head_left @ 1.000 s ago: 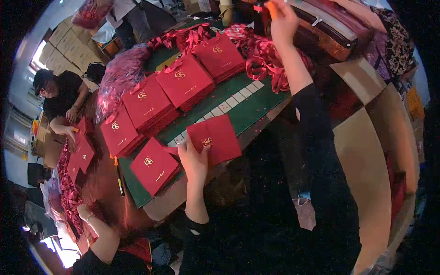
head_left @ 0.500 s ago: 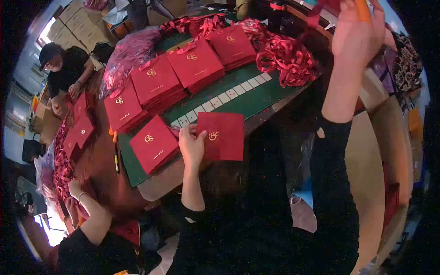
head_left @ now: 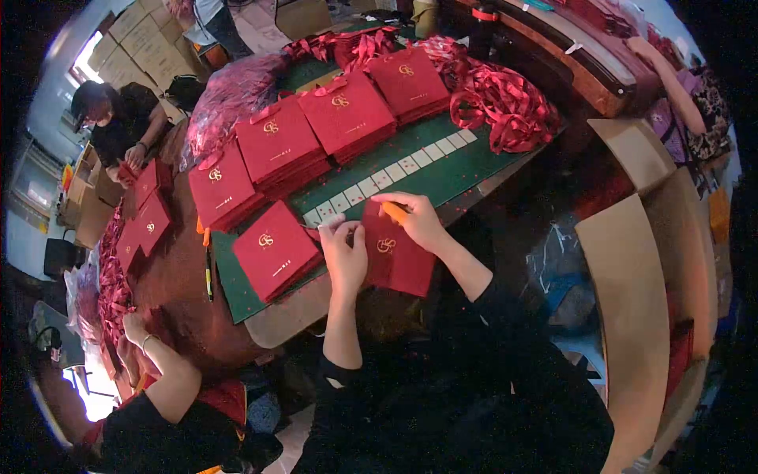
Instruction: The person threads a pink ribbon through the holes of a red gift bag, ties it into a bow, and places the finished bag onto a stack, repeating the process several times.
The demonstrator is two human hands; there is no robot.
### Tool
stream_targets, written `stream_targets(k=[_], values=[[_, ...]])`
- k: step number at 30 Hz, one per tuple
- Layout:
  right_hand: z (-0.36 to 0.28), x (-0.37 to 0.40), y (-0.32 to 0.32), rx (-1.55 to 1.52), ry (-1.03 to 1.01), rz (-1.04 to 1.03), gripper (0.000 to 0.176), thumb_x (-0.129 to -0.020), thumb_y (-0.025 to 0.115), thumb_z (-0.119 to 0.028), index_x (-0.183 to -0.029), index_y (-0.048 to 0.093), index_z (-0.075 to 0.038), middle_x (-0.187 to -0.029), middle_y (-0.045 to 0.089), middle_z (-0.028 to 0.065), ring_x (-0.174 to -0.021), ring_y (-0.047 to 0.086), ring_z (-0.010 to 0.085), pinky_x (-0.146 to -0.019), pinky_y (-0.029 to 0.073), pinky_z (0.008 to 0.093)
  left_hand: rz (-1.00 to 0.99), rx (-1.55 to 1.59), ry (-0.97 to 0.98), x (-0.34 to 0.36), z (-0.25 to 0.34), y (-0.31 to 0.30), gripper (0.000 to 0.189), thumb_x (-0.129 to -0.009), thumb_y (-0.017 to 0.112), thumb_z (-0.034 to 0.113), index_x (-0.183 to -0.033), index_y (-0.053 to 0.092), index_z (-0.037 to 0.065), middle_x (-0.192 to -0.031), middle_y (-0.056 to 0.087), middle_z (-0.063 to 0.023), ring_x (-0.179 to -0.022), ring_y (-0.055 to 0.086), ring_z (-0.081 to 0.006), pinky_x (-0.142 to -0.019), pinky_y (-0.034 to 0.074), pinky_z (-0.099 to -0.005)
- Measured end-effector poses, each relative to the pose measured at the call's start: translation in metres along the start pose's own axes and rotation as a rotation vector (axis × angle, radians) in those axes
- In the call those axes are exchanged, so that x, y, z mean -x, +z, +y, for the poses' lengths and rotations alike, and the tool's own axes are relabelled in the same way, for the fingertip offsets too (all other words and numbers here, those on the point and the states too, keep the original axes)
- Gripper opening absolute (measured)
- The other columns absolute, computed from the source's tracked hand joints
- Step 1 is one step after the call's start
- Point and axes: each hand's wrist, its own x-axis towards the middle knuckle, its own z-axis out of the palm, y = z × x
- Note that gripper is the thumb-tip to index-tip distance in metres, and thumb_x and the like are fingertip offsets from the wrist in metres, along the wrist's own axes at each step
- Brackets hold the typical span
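Observation:
A red paper bag (head_left: 404, 265) with a gold logo is tilted in front of me at the table's near edge. My left hand (head_left: 345, 257) is closed at its left side, thumb and fingers pinched together near the edge. Over the bag's top, my right hand (head_left: 417, 223) is wrapped round an orange-handled tool (head_left: 394, 212); its working end is hidden. Left of my hands lies a stack of matching red bags (head_left: 276, 251). Just beyond my fingers, a row of small white cards (head_left: 380, 179) runs along the green table mat (head_left: 466, 175).
More bag stacks (head_left: 278, 142) stand behind the card row. Tangled red ribbons (head_left: 509, 114) heap at the back right. An open cardboard box (head_left: 624, 300) is on my right. Co-workers sit to the left, one person's arm (head_left: 162, 367) close by, another (head_left: 126, 126) farther off.
My right hand has come down from high on the right to the bag with the orange tool. A red strip near that hand earlier is no longer visible there. The bag has tilted.

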Motion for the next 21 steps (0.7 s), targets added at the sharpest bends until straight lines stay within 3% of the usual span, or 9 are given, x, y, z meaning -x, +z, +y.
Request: stream_targets(k=[1,3,4,6,8,11,13,15,21], values=[[0.0,0.001,0.0,-0.001,0.008,0.004,0.021,-0.087,0.057,-0.002,-0.106,0.064,0.001,-0.086,0.066,0.0068,-0.079,0.06,0.0112,-0.07,0.048,0.0241,-0.073,0.076,-0.116,0.0,0.003,-0.002,0.009,-0.083,0.06,0.006,-0.088,0.062,-0.002,-0.104,0.052,-0.0164,-0.102,0.052,-0.0277,-0.089,0.042,-0.0336],[0.001,0.002,0.0,-0.069,0.026,-0.024,0.02,-0.088,0.055,0.0,-0.107,0.061,-0.002,-0.084,0.064,0.0052,-0.071,0.056,0.0078,-0.063,0.045,0.0207,-0.189,0.374,-0.343,-0.003,0.014,-0.013,0.011,-0.084,0.056,0.002,-0.092,0.064,-0.002,-0.111,0.052,-0.0157,-0.106,0.051,-0.0255,-0.091,0.041,-0.0339],[0.003,0.002,-0.002,-0.158,0.039,-0.036,0.014,-0.087,0.057,-0.001,-0.101,0.058,-0.002,-0.081,0.063,0.0059,-0.068,0.057,0.0087,-0.061,0.045,0.0217,-0.198,0.287,-0.201,-0.002,-0.004,-0.01,0.013,-0.085,0.052,-0.003,-0.092,0.063,-0.004,-0.111,0.055,-0.0132,-0.104,0.054,-0.0222,-0.09,0.043,-0.0315],[-0.002,0.004,-0.006,-0.163,0.072,-0.068,0.012,-0.087,0.057,0.0,-0.098,0.058,-0.002,-0.08,0.063,0.0061,-0.069,0.057,0.0088,-0.061,0.046,0.0218,-0.298,0.683,-0.275,-0.008,-0.011,-0.016,0.015,-0.085,0.051,-0.004,-0.094,0.063,-0.004,-0.108,0.058,-0.0118,-0.102,0.056,-0.0202,-0.09,0.043,-0.0296],[0.0,0.005,-0.006,-0.171,0.104,-0.1,0.009,-0.086,0.057,0.001,-0.095,0.058,-0.002,-0.08,0.062,0.0063,-0.069,0.057,0.009,-0.061,0.046,0.022,-0.347,0.525,-0.217,-0.012,-0.015,-0.018,0.016,-0.085,0.051,-0.005,-0.094,0.064,-0.003,-0.105,0.06,-0.0119,-0.101,0.057,-0.0205,-0.091,0.043,-0.0293],[0.009,0.004,-0.005,-0.002,-0.015,-0.091,0.007,-0.086,0.058,0.002,-0.092,0.057,-0.001,-0.079,0.062,0.0062,-0.069,0.058,0.0093,-0.061,0.046,0.022,-0.414,0.401,-0.254,-0.015,-0.014,-0.018,0.016,-0.088,0.053,0.001,-0.099,0.063,-0.004,-0.101,0.063,-0.0077,-0.096,0.058,-0.0153,-0.086,0.043,-0.027],[0.004,0.005,-0.003,-0.203,0.001,-0.074,0.006,-0.085,0.059,0.003,-0.088,0.056,-0.001,-0.078,0.062,0.0051,-0.069,0.059,0.0094,-0.06,0.046,0.0219,-0.467,0.342,-0.263,-0.019,-0.017,-0.019,0.017,-0.088,0.055,0.004,-0.102,0.063,-0.003,-0.097,0.064,-0.0068,-0.091,0.058,-0.0135,-0.083,0.044,-0.0264],[0.006,0.004,-0.004,-0.17,-0.007,-0.07,0.006,-0.085,0.059,0.003,-0.088,0.057,-0.001,-0.078,0.062,0.0048,-0.069,0.059,0.0093,-0.06,0.046,0.022,-0.488,0.358,-0.338,-0.021,-0.013,-0.021,0.018,-0.088,0.057,0.005,-0.102,0.063,-0.003,-0.099,0.064,-0.0079,-0.091,0.059,-0.015,-0.083,0.044,-0.0269],[0.019,0.003,-0.004,-0.053,-0.048,-0.128,0.006,-0.082,0.063,0.002,-0.083,0.058,-0.002,-0.079,0.061,0.0029,-0.071,0.056,0.0065,-0.06,0.044,0.0212,-0.49,0.29,-0.256,-0.026,-0.016,-0.014,0.019,-0.086,0.058,0.004,-0.102,0.065,-0.003,-0.099,0.066,-0.0116,-0.092,0.061,-0.0206,-0.088,0.043,-0.0297]])
